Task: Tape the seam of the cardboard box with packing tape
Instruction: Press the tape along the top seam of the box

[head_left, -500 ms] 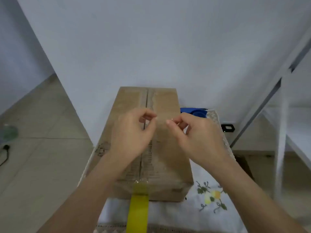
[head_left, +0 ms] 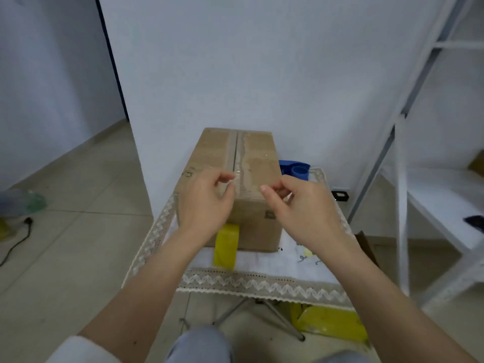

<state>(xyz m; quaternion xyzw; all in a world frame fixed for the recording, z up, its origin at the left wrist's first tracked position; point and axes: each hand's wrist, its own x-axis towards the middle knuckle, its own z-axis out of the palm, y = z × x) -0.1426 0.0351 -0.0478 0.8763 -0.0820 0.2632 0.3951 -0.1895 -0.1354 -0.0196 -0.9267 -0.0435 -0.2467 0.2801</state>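
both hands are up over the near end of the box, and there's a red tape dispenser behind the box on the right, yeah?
Not quite: the tape dispenser is blue, not red. The head view shows it behind the cardboard box on the right, partly hidden by it. The rest holds: the left hand and right hand are both over the box's near end.

A plain room in a home is suggested. A small folding table covered by a white embroidered cloth with a lace edge (head_left: 262,284) is seen at lower centre, on beige floor tiles (head_left: 78,231). Bare white walls (head_left: 235,61) fill the top, and a white metal shelf frame (head_left: 400,179) stands at right.
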